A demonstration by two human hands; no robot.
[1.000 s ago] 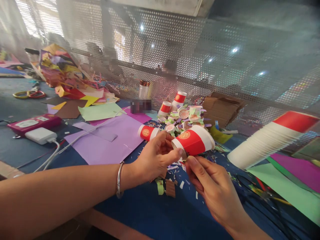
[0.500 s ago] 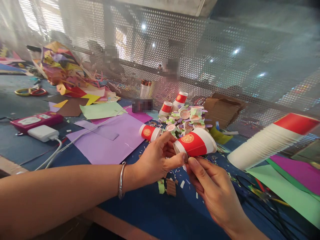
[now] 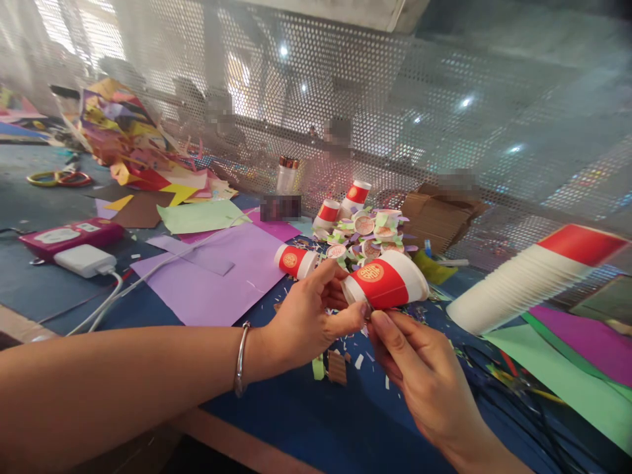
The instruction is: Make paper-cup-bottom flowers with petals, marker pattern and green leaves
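Note:
A red and white paper cup lies tilted between my hands above the blue table, its wide end to the right. My left hand grips the narrow end, thumb below and fingers behind it. The fingers of my right hand are pinched together under the cup, close to my left thumb; whatever they hold is hidden. Just beyond, another paper cup lies on its side, and small decorated cup pieces with green and purple paper tabs form a cluster.
A leaning stack of paper cups stands on the right, beside coloured paper sheets and black cables. Purple paper, a white charger with its cord and scissors lie on the left. Paper scraps surround a cardboard piece. A perforated screen rises behind.
Almost nothing differs. Both hands keep hold in the same place, and the view has shifted very slightly.

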